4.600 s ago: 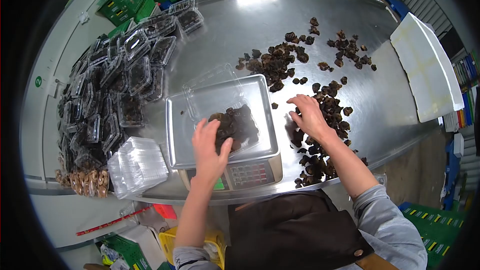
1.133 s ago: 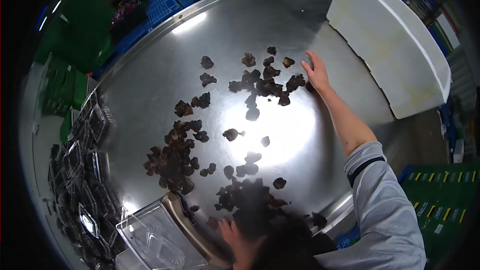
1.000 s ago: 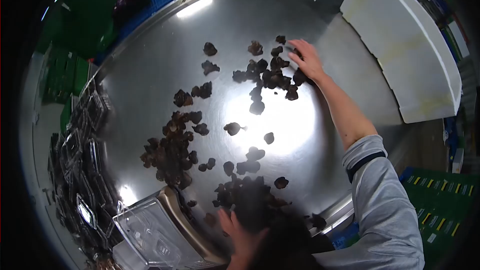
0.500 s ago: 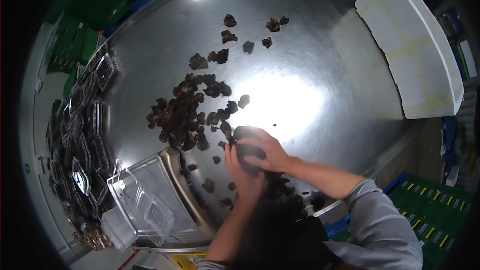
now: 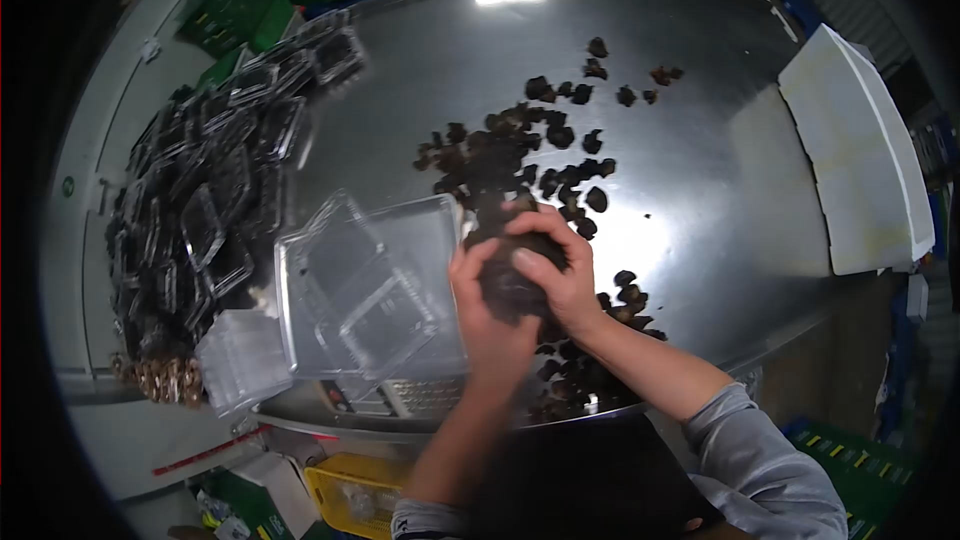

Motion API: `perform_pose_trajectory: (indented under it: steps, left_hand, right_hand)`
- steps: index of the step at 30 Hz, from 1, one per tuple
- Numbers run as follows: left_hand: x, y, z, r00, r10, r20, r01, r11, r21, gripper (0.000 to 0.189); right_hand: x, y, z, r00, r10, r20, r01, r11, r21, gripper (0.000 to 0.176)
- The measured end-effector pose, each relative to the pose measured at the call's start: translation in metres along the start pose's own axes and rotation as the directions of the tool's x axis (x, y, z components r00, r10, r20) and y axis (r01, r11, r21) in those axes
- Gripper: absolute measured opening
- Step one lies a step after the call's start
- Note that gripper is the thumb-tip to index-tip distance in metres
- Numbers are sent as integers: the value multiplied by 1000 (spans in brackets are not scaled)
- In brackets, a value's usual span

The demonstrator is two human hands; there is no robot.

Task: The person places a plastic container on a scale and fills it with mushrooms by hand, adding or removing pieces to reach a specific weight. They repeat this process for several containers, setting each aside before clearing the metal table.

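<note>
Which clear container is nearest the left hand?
The open container on the scale tray, just left of the left hand; the others are farther left, in the pile of packs or the stack.

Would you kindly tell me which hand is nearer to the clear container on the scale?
Left: the left hand is beside the clear container; the right hand is beyond the left.

Pieces (image 5: 582,377) right of the scale (image 5: 428,232)
</note>
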State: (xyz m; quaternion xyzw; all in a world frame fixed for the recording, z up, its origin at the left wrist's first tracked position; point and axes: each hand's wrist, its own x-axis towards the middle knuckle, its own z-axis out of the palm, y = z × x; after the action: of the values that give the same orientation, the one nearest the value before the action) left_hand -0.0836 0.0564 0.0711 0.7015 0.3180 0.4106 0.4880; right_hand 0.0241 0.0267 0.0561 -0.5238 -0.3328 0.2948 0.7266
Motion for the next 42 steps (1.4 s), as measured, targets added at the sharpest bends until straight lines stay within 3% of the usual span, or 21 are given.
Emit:
perform_pose_trajectory:
  steps: [1, 3, 5, 7, 9, 11, 12, 14, 19, 21, 23, 25, 27, 29, 31, 33, 35, 37, 40, 41, 42]
  left_hand:
    - [3, 3, -23, 998, 56, -33, -53, 994, 92, 75]
    - [7, 19, -65, 997, 0, -81, 0, 1000, -8, 74]
    - [5, -9, -114, 991, 100, -85, -90, 990, 113, 72]
    - [1, -17, -152, 992, 109, -71, -94, 978, 186, 71]
    - [-7, -35, -183, 990, 60, 125, -120, 824, 555, 73]
    - [-12, -50, -200, 977, 12, 214, -135, 810, 571, 71]
    - [-10, -48, -200, 967, 5, 255, -166, 769, 617, 70]
    - [-5, -46, -195, 955, -14, 297, -195, 725, 660, 67]
    - [7, -63, -192, 938, 60, 341, -271, 741, 614, 70]
    - [7, -63, -193, 952, 84, 296, -240, 805, 543, 74]
    - [8, -58, -200, 950, 104, 295, -253, 812, 526, 76]
    - [10, -49, -212, 938, 192, 287, -317, 812, 490, 76]
    - [20, -44, -226, 942, 222, 250, -322, 803, 502, 72]
    - [34, -46, -246, 980, 169, 105, -199, 824, 531, 63]
    - [56, -50, -258, 990, 136, -22, -109, 870, 482, 51]
    - [79, -51, -260, 996, 87, 6, -78, 856, 512, 48]
    - [102, -57, -255, 998, 45, 40, -59, 839, 540, 45]
    - [121, -69, -246, 989, 53, 141, -125, 813, 569, 45]
    - [145, -85, -228, 970, 61, 234, -206, 717, 666, 46]
    - [151, -94, -224, 968, 62, 242, -212, 718, 663, 46]
    - [156, -105, -219, 962, 49, 268, -234, 652, 721, 45]
  right_hand:
    - [1, -1, 24, 998, -51, 41, 50, 998, 46, 27]
    - [3, -2, 73, 989, -90, 114, 73, 987, 144, 28]
    - [0, 7, 115, 979, -101, 175, 69, 981, 181, 26]
    - [0, 25, 137, 957, -119, 263, 107, 993, 59, 27]
    - [-4, 46, 144, 885, -239, 399, 377, 871, -315, 26]
    - [-9, 61, 138, 772, -153, 617, 506, 736, -450, 26]
    - [-12, 59, 137, 765, -147, 626, 510, 733, -451, 26]
    - [-11, 52, 138, 814, -55, 578, 406, 765, -499, 27]
    - [-3, 42, 124, 814, -132, 566, 462, 738, -492, 30]
    - [-6, 43, 120, 888, -156, 432, 384, 768, -513, 30]
    - [-4, 26, 112, 923, -52, 382, 255, 826, -502, 29]
    - [-7, 16, 102, 983, 18, 183, 49, 932, -359, 29]
    - [-10, 24, 79, 995, -73, 67, 86, 970, -225, 30]
    - [-15, 23, 49, 994, -107, 25, 110, 953, -284, 31]
    - [-20, 40, 7, 999, -38, -12, 27, 872, -489, 33]
    - [-26, 43, -21, 998, 49, 35, -8, 681, -733, 38]
    - [-38, 44, -32, 986, 65, 151, 121, 335, -934, 47]
    - [-54, 36, -28, 985, 124, 117, 104, 103, -989, 48]
    - [-72, 19, 0, 981, 66, 183, 144, 383, -913, 40]
    - [-76, -11, 28, 953, 275, 127, -47, 549, -835, 35]
    - [-89, -6, 36, 955, 181, 235, 112, 513, -851, 31]
